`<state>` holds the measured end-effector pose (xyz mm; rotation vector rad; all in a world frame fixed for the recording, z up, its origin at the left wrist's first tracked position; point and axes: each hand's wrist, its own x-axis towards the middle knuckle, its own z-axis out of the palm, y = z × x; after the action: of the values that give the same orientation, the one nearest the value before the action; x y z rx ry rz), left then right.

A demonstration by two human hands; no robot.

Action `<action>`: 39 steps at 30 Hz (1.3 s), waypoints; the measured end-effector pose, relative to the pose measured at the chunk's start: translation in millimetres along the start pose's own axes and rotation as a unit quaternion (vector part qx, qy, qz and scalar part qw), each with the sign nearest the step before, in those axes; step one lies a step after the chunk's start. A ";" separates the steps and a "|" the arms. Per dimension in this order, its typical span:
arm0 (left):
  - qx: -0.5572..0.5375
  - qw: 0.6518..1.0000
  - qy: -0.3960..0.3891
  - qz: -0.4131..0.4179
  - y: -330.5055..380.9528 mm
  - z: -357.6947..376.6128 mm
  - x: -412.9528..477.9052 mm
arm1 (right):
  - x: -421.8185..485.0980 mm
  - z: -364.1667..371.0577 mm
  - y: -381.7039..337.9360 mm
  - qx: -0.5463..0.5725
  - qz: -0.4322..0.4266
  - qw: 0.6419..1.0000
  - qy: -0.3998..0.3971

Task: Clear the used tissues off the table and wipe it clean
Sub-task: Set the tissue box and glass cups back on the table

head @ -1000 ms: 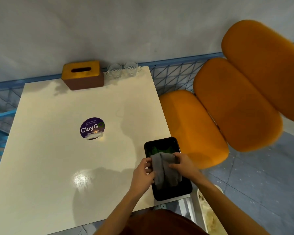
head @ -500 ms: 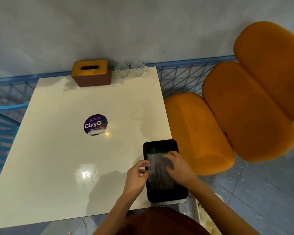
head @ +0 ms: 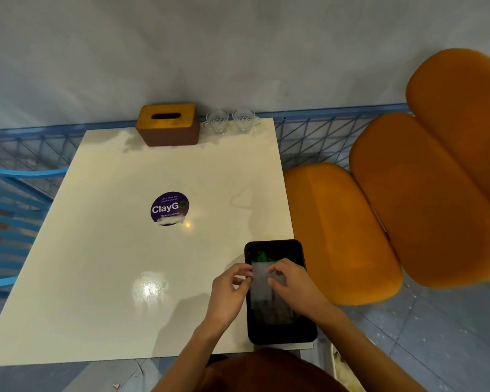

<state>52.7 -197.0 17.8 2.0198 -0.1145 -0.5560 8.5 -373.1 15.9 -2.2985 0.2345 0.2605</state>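
Note:
A grey cloth (head: 269,299) hangs over a black tray (head: 280,333) at the near right corner of the cream table (head: 111,264). My left hand (head: 231,290) pinches the cloth's upper left edge. My right hand (head: 290,284) grips its upper right part from the other side. Something green (head: 262,256) lies in the tray's far end, partly covered by the cloth. No loose tissues show on the tabletop.
A brown tissue box (head: 169,124) and two glass cups (head: 217,121) (head: 244,120) stand at the table's far edge against the wall. A purple round sticker (head: 169,207) marks the middle. Orange cushioned seats (head: 379,207) stand to the right, a blue chair (head: 9,210) to the left.
Both hands have kept hold of the grey cloth over the tray and spread it flatter and wider. The camera has shifted, so the table sits further right in view.

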 end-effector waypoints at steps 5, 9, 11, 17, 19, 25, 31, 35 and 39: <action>-0.002 1.000 0.019 0.004 9.9 -11.5 -2.2 | 4.6 -3.2 -24.7 0.020 -0.010 1.000 0.004; -0.017 0.999 0.042 0.001 16.9 -27.6 -0.4 | 18.9 -2.5 -44.2 0.031 -0.013 0.999 0.009; -0.025 0.998 0.055 0.005 20.4 -36.8 0.7 | 25.1 -2.7 -52.6 0.035 -0.016 0.999 0.014; -0.031 0.996 0.087 0.006 31.5 -64.3 2.9 | 40.1 -5.2 -76.4 0.055 -0.030 0.998 0.014; -0.025 0.995 0.100 0.012 36.2 -74.1 6.6 | 49.0 -8.1 -85.1 0.056 -0.047 0.997 0.013; -0.024 0.990 0.133 0.032 51.7 -103.5 21.7 | 76.7 -20.8 -115.2 0.048 -0.083 0.995 0.040; -0.044 0.988 0.136 0.051 58.9 -130.2 42.0 | 100.9 -23.7 -137.5 0.053 -0.076 0.993 0.067; -0.049 0.988 0.128 0.066 60.9 -155.2 62.2 | 120.8 -16.5 -155.5 0.068 -0.065 0.993 0.073; -0.061 0.990 0.105 0.076 58.2 -186.3 89.4 | 147.3 -6.1 -175.9 0.083 -0.047 0.992 0.079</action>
<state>221.2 -102.6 111.5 1.9183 -0.1043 -0.2459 194.7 -272.8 105.0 -2.1597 0.2182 0.0092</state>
